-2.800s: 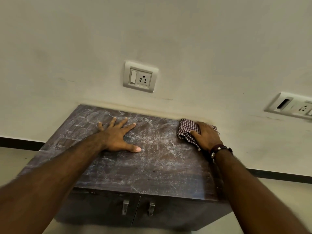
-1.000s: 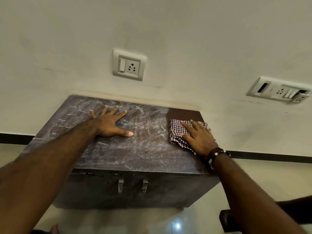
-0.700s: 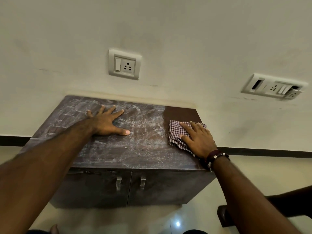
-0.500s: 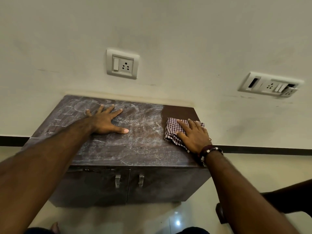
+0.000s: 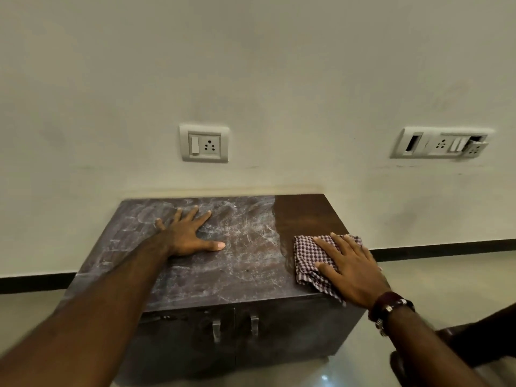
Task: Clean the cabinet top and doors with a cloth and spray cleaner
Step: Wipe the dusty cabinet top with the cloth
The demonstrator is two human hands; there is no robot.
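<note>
Your right grip lay flat with straight, spread fingers, pressing the checked cloth down on the cabinet top close to its front right corner. The cloth stuck out from under your fingers on their left side, and a crumpled edge of it trailed back under your palm toward the front edge. Beyond your fingertips, a strip of the top along the right side showed clean dark wood, running back to the wall.

Well to the left of that grip, your left grip rested open on the top, fingers fanned toward the wall and thumb pointing right. The surface around and between your two grips was smeared with whitish dust and streaks.

Below the front edge, two cabinet doors were closed, their metal handles side by side at the middle seam.

You wore a dark beaded bracelet on the right wrist. On the wall above your left grip sat a switch-and-socket plate; a second, wider plate sat up and right of your right grip.
</note>
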